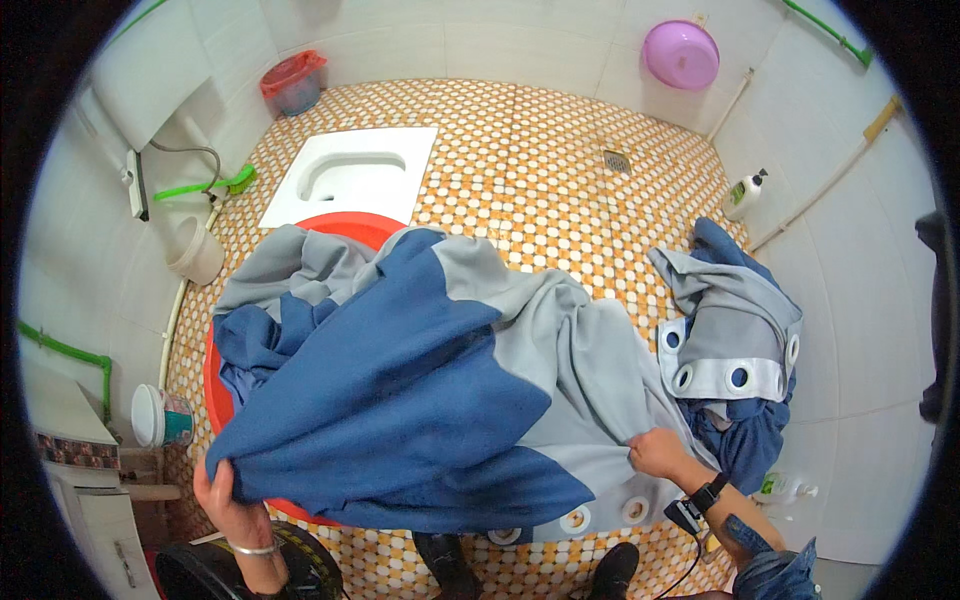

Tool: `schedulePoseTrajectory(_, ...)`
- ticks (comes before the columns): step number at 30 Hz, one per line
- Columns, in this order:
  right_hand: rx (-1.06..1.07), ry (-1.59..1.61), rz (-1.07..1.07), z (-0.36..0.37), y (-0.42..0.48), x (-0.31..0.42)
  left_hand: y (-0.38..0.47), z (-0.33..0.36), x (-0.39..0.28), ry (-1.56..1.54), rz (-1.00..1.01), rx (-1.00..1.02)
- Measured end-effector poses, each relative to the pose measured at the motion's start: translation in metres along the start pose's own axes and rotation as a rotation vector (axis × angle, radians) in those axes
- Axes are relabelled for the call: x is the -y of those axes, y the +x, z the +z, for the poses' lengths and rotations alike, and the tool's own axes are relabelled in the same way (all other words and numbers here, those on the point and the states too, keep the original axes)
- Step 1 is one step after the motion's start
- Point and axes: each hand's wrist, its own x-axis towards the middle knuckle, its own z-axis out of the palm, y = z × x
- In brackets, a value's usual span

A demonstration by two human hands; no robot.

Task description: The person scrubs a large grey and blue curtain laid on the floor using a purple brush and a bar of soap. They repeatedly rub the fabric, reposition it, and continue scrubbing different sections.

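Observation:
A blue and grey grommet curtain [420, 375] is stretched between my hands, partly over a large red basin [352, 227]. My left hand [229, 499] grips its blue corner at the lower left, by the basin's rim. My right hand [658, 452] is closed on the grey cloth near the header, where metal rings show below. The rest of the cloth lies bunched in the basin, which it mostly hides. To the right, a second blue and grey grommet curtain [739, 322] lies heaped on the tiled floor against the wall.
A white squat toilet [360, 172] lies beyond the basin, with a red-lined bin [294, 82] behind it. A floor drain [616, 161] and pump bottle [745, 195] are farther right. Buckets [196, 251] line the left wall. A black tub [247, 562] stands at lower left.

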Motion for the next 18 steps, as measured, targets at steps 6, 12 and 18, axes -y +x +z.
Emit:
schedulePoseTrajectory(6, 0.265, -0.169, -0.096, -0.016, 0.051, 0.006, -0.011, -0.051, 0.081, 0.321, -0.157, -0.128)
schedulePoseTrajectory(12, -0.649, -0.017, -0.376, -0.125, 0.218, 0.099, -0.048, -0.045, 0.124, 0.661, -0.075, 0.246)
schedulePoseTrajectory(18, -0.845, -0.154, -0.484, -0.155, 0.366, 0.224, -0.058, -0.035, 0.136, 0.716, 0.071, 0.239)
